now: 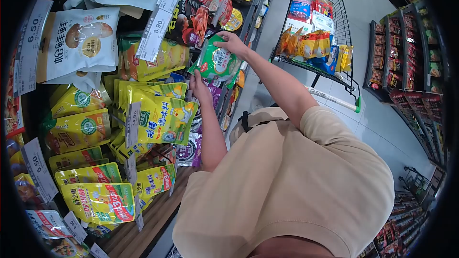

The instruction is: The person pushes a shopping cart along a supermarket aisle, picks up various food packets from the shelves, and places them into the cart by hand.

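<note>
A green plastic packet (217, 62) with white lettering is held in front of the shelf by both of my hands. My left hand (201, 91) pinches its lower-left edge, the thumb against the green plastic. At its upper right my right hand (231, 44) is closed on the packet, thumb over the front face. Just left of the packet hang yellow seasoning pouches (165, 120) with blue lettering. Beyond it are dark packs with a red crayfish picture (205, 12).
A black wire shopping cart (344, 28) with green corners holds several bagged goods on the tiled floor (382, 129) to the right. Price tags (154, 33) jut from the left shelf, beside white mushroom-print pouches (83, 38). Another stocked shelf (406, 52) stands across the aisle.
</note>
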The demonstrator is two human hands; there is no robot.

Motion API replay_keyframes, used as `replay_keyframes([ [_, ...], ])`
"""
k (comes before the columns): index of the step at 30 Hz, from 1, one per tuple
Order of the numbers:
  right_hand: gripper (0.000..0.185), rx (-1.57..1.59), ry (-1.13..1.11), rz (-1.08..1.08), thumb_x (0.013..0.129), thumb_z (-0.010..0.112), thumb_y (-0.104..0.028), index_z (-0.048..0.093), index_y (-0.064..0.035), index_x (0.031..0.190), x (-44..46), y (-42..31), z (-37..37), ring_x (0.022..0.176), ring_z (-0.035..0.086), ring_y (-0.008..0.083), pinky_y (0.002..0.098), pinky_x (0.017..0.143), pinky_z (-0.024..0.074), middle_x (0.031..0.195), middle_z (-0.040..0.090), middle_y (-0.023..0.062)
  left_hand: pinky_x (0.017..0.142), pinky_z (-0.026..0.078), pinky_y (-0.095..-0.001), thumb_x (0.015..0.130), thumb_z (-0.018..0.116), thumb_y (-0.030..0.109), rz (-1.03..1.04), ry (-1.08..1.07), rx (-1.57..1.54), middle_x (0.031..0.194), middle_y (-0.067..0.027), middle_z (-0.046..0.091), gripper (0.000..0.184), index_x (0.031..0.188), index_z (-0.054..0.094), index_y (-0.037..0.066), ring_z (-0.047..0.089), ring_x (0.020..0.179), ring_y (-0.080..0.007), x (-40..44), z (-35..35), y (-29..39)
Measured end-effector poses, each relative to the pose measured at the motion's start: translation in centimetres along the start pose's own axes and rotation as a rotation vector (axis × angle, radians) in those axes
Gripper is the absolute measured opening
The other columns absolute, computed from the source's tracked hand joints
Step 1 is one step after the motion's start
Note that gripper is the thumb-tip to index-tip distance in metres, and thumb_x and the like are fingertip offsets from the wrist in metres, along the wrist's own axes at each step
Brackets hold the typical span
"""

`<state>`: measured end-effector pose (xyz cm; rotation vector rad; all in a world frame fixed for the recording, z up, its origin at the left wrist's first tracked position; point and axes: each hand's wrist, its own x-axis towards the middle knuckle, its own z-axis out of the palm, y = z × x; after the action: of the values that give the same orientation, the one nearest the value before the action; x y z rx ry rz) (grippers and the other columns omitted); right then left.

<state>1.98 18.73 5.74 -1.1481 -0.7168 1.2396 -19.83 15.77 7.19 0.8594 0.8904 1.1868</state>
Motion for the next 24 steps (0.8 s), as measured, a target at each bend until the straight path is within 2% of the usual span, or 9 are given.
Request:
replay_keyframes([
  [3,0.037,0.044,0.017,0.032,0.085,0.078,-0.013,0.067,-0.0017,0.118,-0.7,1.1,-0.9,0.086,0.064,0.0127,0.0294,0.076,0.0518,0.095,0.069,0.0056,0.087,0.045,-0.0294,0.102,0.06,0.028,-0.009,0.048,0.03,0.104,-0.0045,0.065,0.024,0.104,0.062,0.004,0.059,0.097,-0.012,-0.1,-0.5,-1.3],
  [6,0.048,0.034,-0.079,0.215,0.089,0.075,-0.014,0.058,0.0086,0.128,-2.1,1.5,-2.1,0.091,0.066,0.0138,0.0297,0.083,0.0534,0.108,0.07,0.0079,0.086,0.047,-0.0293,0.103,0.058,0.027,0.003,0.011,0.041,0.11,-0.0059,0.067,0.028,0.112,0.063,0.001,0.06,0.098,-0.0122,-0.8,-1.6,-2.4],
  [9,0.047,0.057,-0.103,0.272,0.09,0.075,-0.015,0.059,0.0083,0.127,-4.3,0.8,-3.2,0.093,0.066,0.0135,0.0302,0.085,0.0531,0.108,0.07,0.0079,0.084,0.048,-0.0278,0.103,0.057,0.024,-0.022,0.01,0.016,0.109,-0.0061,0.068,0.03,0.115,0.065,-0.002,0.062,0.095,-0.0113,-1.7,-1.4,-2.4],
  [11,0.045,0.036,-0.07,0.233,0.087,0.078,-0.017,0.063,0.0055,0.123,-5.4,1.8,-4.3,0.088,0.066,0.0113,0.0287,0.077,0.0535,0.103,0.071,0.0082,0.081,0.049,-0.0268,0.103,0.059,0.023,-0.048,0.002,0.038,0.106,-0.0062,0.069,0.028,0.113,0.065,-0.002,0.063,0.091,-0.0104,-2.6,-1.2,-2.1],
  [15,0.046,0.153,-0.197,0.243,0.088,0.078,-0.022,0.062,0.0008,0.125,-9.7,-1.6,-6.5,0.092,0.061,0.0013,0.0183,0.071,0.0481,0.107,0.07,0.0016,0.08,0.05,-0.0261,0.102,0.061,0.023,-0.059,-0.029,0.084,0.104,-0.0063,0.07,0.025,0.106,0.066,-0.001,0.063,0.089,-0.0095,-5.8,2.1,1.5],
  [17,0.05,0.206,-0.34,0.228,0.088,0.077,-0.022,0.059,0.0,0.129,-11.4,-3.5,-8.0,0.104,0.061,0.0055,0.0216,0.082,0.0508,0.117,0.068,0.0029,0.08,0.051,-0.0268,0.102,0.06,0.022,-0.056,-0.053,0.105,0.104,-0.0067,0.07,0.024,0.106,0.066,-0.001,0.064,0.09,-0.0106,-7.0,3.6,2.8],
  [19,0.056,0.246,-0.455,0.234,0.089,0.076,-0.021,0.053,-0.0004,0.135,-13.2,-5.3,-9.1,0.12,0.057,0.0158,0.0312,0.106,0.0446,0.128,0.063,0.0068,0.079,0.053,-0.0283,0.102,0.059,0.022,-0.073,-0.081,0.029,0.104,-0.0073,0.071,0.024,0.107,0.065,0.0,0.067,0.089,-0.0122,-8.0,6.0,4.4],
  [22,0.063,0.231,-0.481,0.208,0.085,0.079,-0.025,0.052,-0.0011,0.136,-15.5,-8.1,-10.8,0.12,0.057,0.017,0.0313,0.105,0.045,0.13,0.063,0.0073,0.074,0.056,-0.0285,0.102,0.059,0.024,-0.071,-0.091,0.048,0.102,-0.008,0.072,0.024,0.106,0.064,0.001,0.069,0.085,-0.0138,-8.2,10.6,6.0],
  [24,0.071,-0.201,-0.464,0.03,0.081,0.082,-0.032,0.051,-0.0024,0.138,-16.3,-9.8,-12.3,0.118,0.059,0.0182,0.0327,0.101,0.0471,0.129,0.064,0.0094,0.067,0.055,-0.0264,0.102,0.059,0.027,-0.047,-0.085,0.099,0.099,-0.0076,0.072,0.027,0.104,0.064,0.002,0.069,0.08,-0.0136,-8.0,14.9,6.6],
])
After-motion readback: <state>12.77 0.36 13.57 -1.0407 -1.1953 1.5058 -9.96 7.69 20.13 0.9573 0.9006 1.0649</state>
